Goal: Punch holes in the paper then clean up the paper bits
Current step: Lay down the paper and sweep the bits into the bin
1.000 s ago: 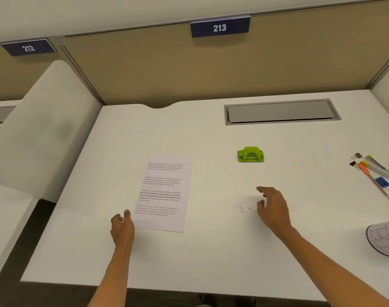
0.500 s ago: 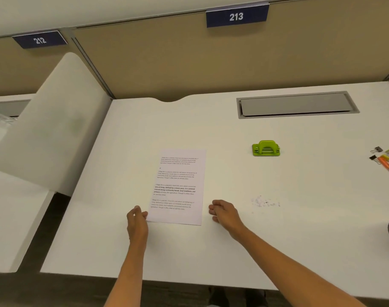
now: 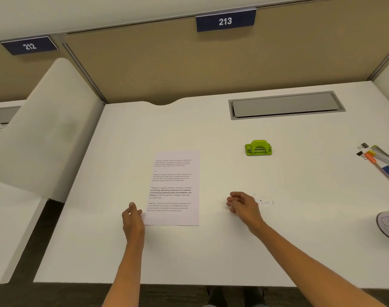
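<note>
Rightward from the paper (image 3: 174, 188) goes the right hand (image 3: 242, 206), loosely curled and empty, beside the paper bits (image 3: 264, 200) mid-desk (image 3: 211, 258). Left hand (image 3: 133, 220) pinches the sheet's near-left corner. Better sweep the bits together before lifting.

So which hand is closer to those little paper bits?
Right. The right hand sits just beside the paper bits, while the left hand is across the sheet of paper, touching its far edge.

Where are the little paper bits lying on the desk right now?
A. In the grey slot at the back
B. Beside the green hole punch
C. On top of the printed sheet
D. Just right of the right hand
D: the paper bits speckle the bare desk just beyond the right hand, well short of the green hole punch.
</note>
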The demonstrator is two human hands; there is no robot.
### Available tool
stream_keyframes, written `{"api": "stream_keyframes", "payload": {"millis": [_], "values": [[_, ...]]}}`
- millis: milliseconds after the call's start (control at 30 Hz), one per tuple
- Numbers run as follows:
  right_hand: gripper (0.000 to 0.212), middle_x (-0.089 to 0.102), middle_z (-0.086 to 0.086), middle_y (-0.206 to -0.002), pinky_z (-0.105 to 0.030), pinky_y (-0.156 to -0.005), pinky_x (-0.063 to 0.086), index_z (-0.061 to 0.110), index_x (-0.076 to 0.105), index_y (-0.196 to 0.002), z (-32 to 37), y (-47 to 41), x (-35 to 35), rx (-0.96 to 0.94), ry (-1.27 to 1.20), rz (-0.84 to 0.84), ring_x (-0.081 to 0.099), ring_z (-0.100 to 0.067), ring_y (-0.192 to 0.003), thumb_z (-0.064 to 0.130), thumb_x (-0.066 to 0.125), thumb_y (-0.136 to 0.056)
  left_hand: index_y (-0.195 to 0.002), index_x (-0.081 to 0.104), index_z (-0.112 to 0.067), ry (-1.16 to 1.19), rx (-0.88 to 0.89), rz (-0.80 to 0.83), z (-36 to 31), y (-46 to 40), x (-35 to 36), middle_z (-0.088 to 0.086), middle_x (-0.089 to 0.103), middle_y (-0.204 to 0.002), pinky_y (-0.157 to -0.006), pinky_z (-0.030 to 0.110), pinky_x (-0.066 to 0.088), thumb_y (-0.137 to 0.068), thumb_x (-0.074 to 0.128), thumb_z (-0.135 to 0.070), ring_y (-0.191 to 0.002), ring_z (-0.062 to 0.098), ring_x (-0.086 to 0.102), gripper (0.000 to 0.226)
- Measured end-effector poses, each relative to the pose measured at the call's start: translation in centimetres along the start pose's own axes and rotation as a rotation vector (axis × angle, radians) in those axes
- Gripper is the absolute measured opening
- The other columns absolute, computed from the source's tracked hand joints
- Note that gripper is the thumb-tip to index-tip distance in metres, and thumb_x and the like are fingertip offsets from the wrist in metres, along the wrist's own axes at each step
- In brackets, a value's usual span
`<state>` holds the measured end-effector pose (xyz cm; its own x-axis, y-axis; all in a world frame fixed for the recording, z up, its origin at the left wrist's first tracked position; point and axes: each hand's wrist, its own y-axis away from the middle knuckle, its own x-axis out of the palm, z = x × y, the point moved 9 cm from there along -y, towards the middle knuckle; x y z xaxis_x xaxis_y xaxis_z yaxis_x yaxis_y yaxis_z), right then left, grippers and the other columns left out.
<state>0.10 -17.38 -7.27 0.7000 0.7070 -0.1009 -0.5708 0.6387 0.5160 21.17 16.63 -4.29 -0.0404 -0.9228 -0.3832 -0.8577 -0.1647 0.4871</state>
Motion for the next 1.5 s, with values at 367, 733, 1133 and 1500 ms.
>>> {"api": "stream_keyframes", "payload": {"millis": [367,733,1133,1500], "values": [[0.016,0.073,-0.011,-0.096,-0.030,-0.074,0.056,0.011,0.067,-0.100,0.9,-1.4,-8.5,-0.031,-0.054,-0.156,0.072,-0.021,-0.086,0.004,0.062,-0.087,-0.106,0.051,-0.015,-0.038,-0.041,0.025,0.8,-0.4,0.9,0.019,0.067,-0.118,-0.105,0.056,0.046,-0.099,0.022,-0.063,-0.110,0.038,0.062,0.057],[0.020,0.073,-0.005,-0.092,-0.031,-0.074,0.058,0.015,0.069,-0.100,1.2,-1.7,-10.5,-0.091,0.083,-0.189,0.072,-0.015,-0.081,0.004,0.060,-0.086,-0.135,0.045,-0.012,-0.268,0.118,0.016,0.2,-0.8,0.1,0.011,0.057,-0.135,-0.100,0.042,0.042,-0.086,0.060,-0.063,-0.124,0.034,0.053,0.072],[0.022,0.075,-0.014,-0.092,-0.042,-0.086,0.057,0.008,0.067,-0.100,2.0,1.1,-4.6,-0.156,0.272,-0.028,0.072,-0.027,-0.085,-0.005,0.061,-0.083,-0.148,0.032,-0.011,-0.653,0.425,0.212,1.7,0.9,1.7,0.014,0.048,-0.143,-0.107,0.048,0.042,-0.077,0.083,-0.017,-0.133,0.031,0.040,0.087],[0.031,0.074,0.000,-0.104,-0.035,-0.088,0.057,0.020,0.061,-0.112,-1.9,3.6,7.4,0.106,0.173,0.275,0.070,-0.016,-0.085,0.011,0.068,-0.083,-0.149,0.032,-0.018,-0.553,0.440,0.164,1.5,0.9,1.0,0.008,0.058,-0.137,-0.101,0.043,0.044,-0.078,0.082,-0.011,-0.125,0.029,0.049,0.087]]}}
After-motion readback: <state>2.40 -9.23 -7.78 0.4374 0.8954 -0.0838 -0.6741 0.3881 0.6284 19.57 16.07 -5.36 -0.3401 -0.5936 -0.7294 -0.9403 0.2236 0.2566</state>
